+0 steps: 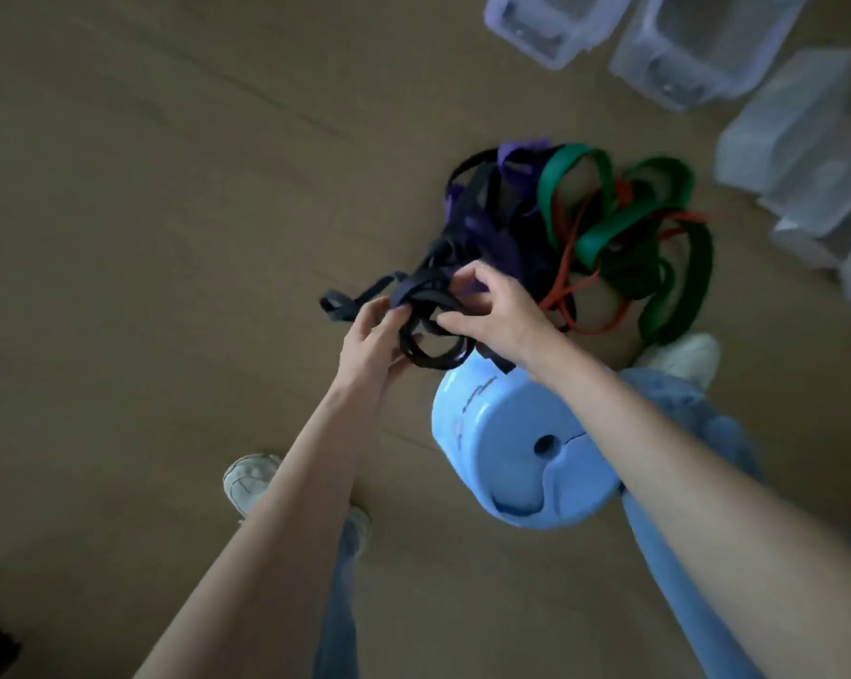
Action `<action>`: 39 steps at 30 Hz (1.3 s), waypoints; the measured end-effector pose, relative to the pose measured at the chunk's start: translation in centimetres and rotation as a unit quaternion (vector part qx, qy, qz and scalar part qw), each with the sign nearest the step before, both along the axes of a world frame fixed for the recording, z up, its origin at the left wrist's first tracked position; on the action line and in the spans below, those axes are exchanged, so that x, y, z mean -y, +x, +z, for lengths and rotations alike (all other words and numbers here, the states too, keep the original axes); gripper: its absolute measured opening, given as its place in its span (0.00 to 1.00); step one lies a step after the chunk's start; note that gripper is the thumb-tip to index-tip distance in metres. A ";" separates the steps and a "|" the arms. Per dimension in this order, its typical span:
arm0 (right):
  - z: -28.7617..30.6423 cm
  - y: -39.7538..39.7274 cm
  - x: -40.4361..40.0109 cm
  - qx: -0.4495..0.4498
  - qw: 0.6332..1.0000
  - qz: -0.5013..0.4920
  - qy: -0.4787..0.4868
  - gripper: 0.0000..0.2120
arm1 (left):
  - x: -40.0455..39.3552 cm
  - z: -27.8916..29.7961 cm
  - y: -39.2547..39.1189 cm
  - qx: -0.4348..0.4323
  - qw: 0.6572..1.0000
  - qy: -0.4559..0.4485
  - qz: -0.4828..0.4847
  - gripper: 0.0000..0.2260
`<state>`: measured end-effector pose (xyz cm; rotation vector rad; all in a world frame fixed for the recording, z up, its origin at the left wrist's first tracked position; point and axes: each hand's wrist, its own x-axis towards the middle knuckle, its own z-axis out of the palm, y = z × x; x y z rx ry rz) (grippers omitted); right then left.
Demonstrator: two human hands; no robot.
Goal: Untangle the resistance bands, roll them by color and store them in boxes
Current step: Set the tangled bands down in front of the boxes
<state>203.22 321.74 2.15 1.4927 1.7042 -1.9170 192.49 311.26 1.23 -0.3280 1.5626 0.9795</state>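
Nearest the camera: jeans legs, two white shoes on the wooden floor [119, 237], and a light blue plastic stool [511, 448] between the legs. Just past the stool both hands work the black band [428, 306], a knot of dark loops lifted off the floor. Left hand [369, 345] is under and left of the knot, fingers curled round the loops, gripping. Right hand [492, 311] comes from the right, thumb and fingertips pinching a black strand at the top of the knot. A loose black end sticks out to the left. Behind, touching the black loops, the rest of the tangle lies on the floor: purple bands [506, 198], then green bands [609, 223] and thin orange-red bands [580, 286] threaded through the green. Far right top, clear storage boxes [697, 46] stand open and well apart from the pile; more pale containers [805, 154] sit to their right, blurred. Step looks early: the black band is being freed, nothing rolled yet. To do it well, probably hold the knot steady with the left, feed one strand out through a loop with the right, avoid yanking, which would tighten it and drag purple along.
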 end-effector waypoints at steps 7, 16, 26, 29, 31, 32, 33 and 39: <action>6.4 11.6 -14.6 0.029 0.991 -0.119 0.052 0.08 | -18.0 9.3 7.4 -0.138 0.973 0.023 -0.184 0.07; 4.3 16.7 -23.9 0.037 0.997 -0.068 -0.025 0.16 | -29.7 6.2 10.5 -0.161 0.961 0.036 -0.224 0.09; -6.5 17.3 -29.8 0.145 0.986 0.069 0.039 0.19 | -35.5 -7.3 10.0 -0.287 0.764 0.065 -0.574 0.15; -9.9 17.1 -32.2 0.120 0.989 0.033 0.086 0.11 | -37.9 -10.8 10.0 -0.307 0.801 0.054 -0.511 0.24; -12.0 17.0 -33.1 0.105 0.986 0.022 0.130 0.07 | -38.8 -12.6 9.7 -0.329 0.822 0.076 -0.459 0.23; -12.9 16.8 -33.0 0.103 0.984 0.014 0.143 0.07 | -38.9 -13.4 9.7 -0.350 0.807 0.096 -0.466 0.22; -13.6 16.7 -32.9 0.101 0.984 -0.003 0.149 0.11 | -38.9 -14.0 9.8 -0.370 0.790 0.115 -0.474 0.21; -11.7 15.1 -29.1 0.123 0.961 -0.169 0.183 0.13 | -37.2 -12.0 10.7 -0.414 0.799 0.157 -0.407 0.13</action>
